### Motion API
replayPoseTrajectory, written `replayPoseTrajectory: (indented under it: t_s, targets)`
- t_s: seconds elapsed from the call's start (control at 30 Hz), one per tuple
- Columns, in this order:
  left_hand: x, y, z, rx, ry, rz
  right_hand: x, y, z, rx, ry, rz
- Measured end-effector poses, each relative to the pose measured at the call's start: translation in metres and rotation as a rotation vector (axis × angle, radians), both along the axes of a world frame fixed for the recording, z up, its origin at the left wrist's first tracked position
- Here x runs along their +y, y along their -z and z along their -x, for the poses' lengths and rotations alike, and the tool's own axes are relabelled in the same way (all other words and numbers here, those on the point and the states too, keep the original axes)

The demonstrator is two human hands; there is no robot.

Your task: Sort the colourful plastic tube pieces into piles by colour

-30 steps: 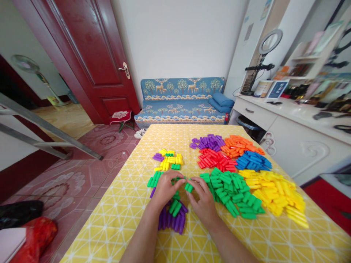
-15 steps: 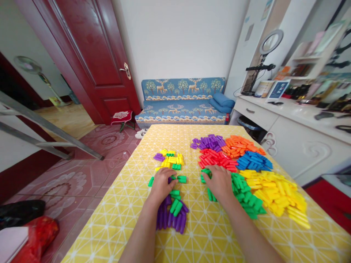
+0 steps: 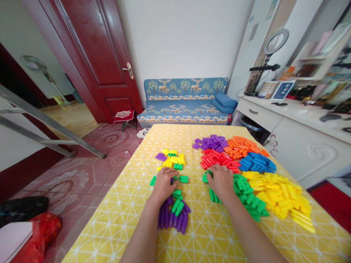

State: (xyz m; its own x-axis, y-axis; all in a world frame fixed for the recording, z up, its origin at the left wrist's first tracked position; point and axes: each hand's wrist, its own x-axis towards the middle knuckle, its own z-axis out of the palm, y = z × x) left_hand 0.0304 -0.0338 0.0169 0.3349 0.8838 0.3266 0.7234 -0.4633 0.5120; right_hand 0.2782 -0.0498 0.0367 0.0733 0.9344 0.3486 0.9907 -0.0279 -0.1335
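Observation:
My left hand [image 3: 165, 182] is closed, curled over pieces left of the table's middle, with a purple plastic tube piece [image 3: 172, 180] showing at its fingertips. Single green pieces [image 3: 183, 179] lie close on either side of it. Below it are a cluster of purple tube pieces [image 3: 173, 219] and green pieces [image 3: 178, 207] on top. My right hand [image 3: 222, 181], also closed, pinches a green tube piece [image 3: 209, 172] at the left edge of the green pile [image 3: 248, 197]. Its palm hides part of that pile.
Beyond the left hand lie yellow pieces [image 3: 174, 159] and a purple one [image 3: 161, 156]. Purple [image 3: 214, 142], orange [image 3: 244, 146], red [image 3: 218, 159], blue [image 3: 257, 162] and yellow [image 3: 282, 193] piles fill the right side. A sofa [image 3: 186, 106] stands past the yellow-clothed table [image 3: 117, 219].
The whole view has shifted slightly, so everything appears a little further right. Both hands stay at the same pieces, the right fingers slightly shifted over the green one.

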Motion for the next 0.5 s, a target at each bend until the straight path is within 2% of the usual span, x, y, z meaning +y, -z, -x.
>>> replayPoseTrajectory:
  t_s: [0.13, 0.23, 0.3, 0.37, 0.5]
  targets:
    - [-0.001, -0.001, -0.001, 0.038, -0.007, -0.002, -0.003, -0.001, 0.010, 0.080, -0.035, -0.078]
    - [-0.001, -0.001, -0.001, 0.051, -0.032, 0.008, -0.007, 0.006, 0.029, 0.198, -0.244, -0.112]
    - [-0.001, 0.000, -0.002, 0.063, -0.046, 0.016, -0.012, 0.013, 0.046, 0.258, -0.412, -0.088]
    - [-0.001, 0.000, -0.002, 0.073, -0.054, 0.022, -0.016, 0.021, 0.064, 0.273, -0.511, -0.053]
    - [-0.001, -0.001, -0.002, 0.072, -0.075, 0.022, -0.021, 0.031, 0.084, 0.260, -0.475, 0.013]
